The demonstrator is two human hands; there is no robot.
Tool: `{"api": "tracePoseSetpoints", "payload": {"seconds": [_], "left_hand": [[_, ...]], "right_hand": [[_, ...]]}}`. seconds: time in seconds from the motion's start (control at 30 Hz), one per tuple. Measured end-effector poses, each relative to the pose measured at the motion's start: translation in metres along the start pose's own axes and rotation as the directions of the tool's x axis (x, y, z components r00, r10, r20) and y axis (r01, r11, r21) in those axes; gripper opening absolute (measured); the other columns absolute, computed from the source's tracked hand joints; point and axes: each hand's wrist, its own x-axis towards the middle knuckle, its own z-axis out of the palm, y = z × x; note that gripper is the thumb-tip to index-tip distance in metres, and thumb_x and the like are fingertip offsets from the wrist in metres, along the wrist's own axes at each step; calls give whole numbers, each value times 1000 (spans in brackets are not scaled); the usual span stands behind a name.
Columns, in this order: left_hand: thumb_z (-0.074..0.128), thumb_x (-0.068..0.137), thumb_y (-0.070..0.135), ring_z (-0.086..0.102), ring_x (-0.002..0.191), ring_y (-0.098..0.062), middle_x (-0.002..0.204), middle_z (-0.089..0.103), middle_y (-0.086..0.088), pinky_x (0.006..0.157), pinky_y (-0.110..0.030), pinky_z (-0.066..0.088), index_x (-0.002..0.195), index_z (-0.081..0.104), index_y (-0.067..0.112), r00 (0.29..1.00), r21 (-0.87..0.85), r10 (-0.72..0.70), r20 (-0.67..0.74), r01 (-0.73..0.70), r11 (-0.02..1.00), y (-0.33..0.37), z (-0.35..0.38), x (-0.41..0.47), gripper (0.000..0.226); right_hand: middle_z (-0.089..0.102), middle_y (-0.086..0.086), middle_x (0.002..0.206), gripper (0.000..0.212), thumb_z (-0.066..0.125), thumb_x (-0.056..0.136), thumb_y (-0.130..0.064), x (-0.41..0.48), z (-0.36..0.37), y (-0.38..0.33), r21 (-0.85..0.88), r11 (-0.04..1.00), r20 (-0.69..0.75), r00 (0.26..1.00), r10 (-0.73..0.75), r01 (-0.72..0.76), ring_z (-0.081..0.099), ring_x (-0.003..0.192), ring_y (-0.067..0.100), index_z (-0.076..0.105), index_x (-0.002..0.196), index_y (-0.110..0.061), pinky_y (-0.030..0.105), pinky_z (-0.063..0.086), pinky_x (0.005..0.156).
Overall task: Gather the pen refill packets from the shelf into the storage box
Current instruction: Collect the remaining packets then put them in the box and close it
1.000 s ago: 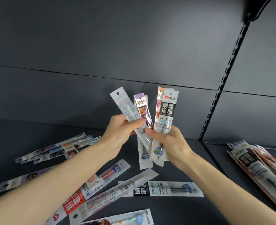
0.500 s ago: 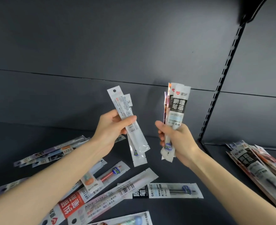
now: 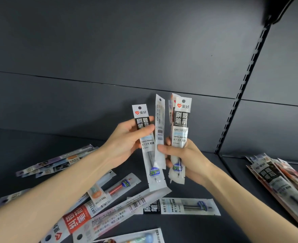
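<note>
A long, narrow refill packet (image 3: 145, 137) with a white header, a red heart logo and a black band of white characters is held nearly upright above the dark shelf (image 3: 188, 228), its clear lower half showing a refill with a blue and green label. It is pinched by the left hand (image 3: 125, 142), the thumb pressed across the black band and the fingers curled behind. Just to its right, a pale packet (image 3: 160, 130), seen from its barcode side, is gripped between the thumb and fingers of the right hand (image 3: 185, 158), which is also closed around a bundle of packets (image 3: 179, 134) fronted by another black-banded one. The two hands are close together, the packets side by side. More packets are scattered flat on the shelf below, among them a red-labelled packet (image 3: 78, 218) and a black-labelled one (image 3: 179, 206), and a fanned stack (image 3: 281, 179) is seen at the far right.
</note>
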Motion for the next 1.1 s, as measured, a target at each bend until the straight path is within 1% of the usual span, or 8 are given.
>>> {"api": "tracePoseSetpoints", "payload": {"seconds": [0.13, 0.3, 0.47, 0.57, 0.73, 0.8, 0.9, 1.1], "left_hand": [[56, 90, 12, 69, 96, -32, 107, 70, -19, 85, -42, 57, 116, 63, 4, 996, -63, -65, 65, 69, 996, 2, -3, 0, 29], [62, 82, 16, 69, 96, -23, 106, 73, -12, 88, -37, 52, 108, 69, 6, 993, -41, -82, 88, 85, 995, 2, -6, 0, 28], [68, 74, 13, 72, 88, -24, 97, 74, -9, 68, -31, 57, 106, 67, 5, 994, -45, -55, 99, 60, 997, 1, 0, -1, 33], [69, 74, 14, 72, 90, -24, 98, 75, -7, 70, -34, 58, 103, 67, 8, 1000, -24, -9, 29, 10, 1000, 0, 1, -2, 29], [57, 91, 32, 56, 76, -11, 81, 59, 4, 61, -23, 50, 100, 71, 22, 984, 96, 25, -175, -8, 995, 2, 3, 0, 20], [56, 90, 34, 55, 72, -7, 80, 59, 6, 57, -19, 48, 101, 72, 23, 984, 99, 44, -173, -28, 995, 2, 3, 0, 22], [67, 76, 32, 66, 90, -14, 96, 70, 1, 78, -32, 56, 102, 72, 21, 987, 81, 93, -130, -83, 993, 2, 2, -1, 29], [75, 61, 25, 70, 98, -17, 101, 74, 2, 83, -39, 56, 99, 69, 24, 973, 82, 191, -126, -182, 980, 2, 2, -2, 39]], "right_hand": [[55, 6, 63, 26, 63, 77, -2, 0, -2, 1, 149, 986, 107, 993, 59, -74, 46, 42, 13, 44, 64, -15, 21, 37, 42], [46, 0, 55, 9, 55, 81, -9, 1, 1, 2, 177, 974, 258, 962, 94, -142, 38, 45, 11, 56, 75, -16, 19, 37, 42], [48, -1, 58, 17, 72, 73, -36, -1, 4, 7, 13, 991, 252, 960, 122, -130, 45, 53, 11, 66, 81, -22, 23, 41, 53], [54, 4, 58, 10, 63, 83, -22, 0, 5, 5, 5, 995, 202, 975, 92, -95, 51, 57, 17, 66, 75, -17, 30, 46, 64], [66, 10, 76, 17, 59, 84, -3, 2, -4, 1, 172, 982, 109, 992, 60, -79, 60, 64, 19, 62, 101, -6, 31, 56, 66], [53, 5, 69, 10, 61, 85, -9, 3, -3, 4, 197, 977, 102, 993, 56, -76, 47, 54, 13, 59, 95, -8, 23, 44, 50], [47, -2, 63, 17, 64, 82, -25, 1, 2, 6, 92, 994, 115, 992, 49, -60, 39, 50, 8, 56, 79, -11, 18, 34, 46], [73, 3, 87, 19, 69, 80, -11, 0, 12, 6, -46, 998, 198, 978, 57, -49, 69, 78, 13, 70, 98, -18, 24, 55, 69]]}}
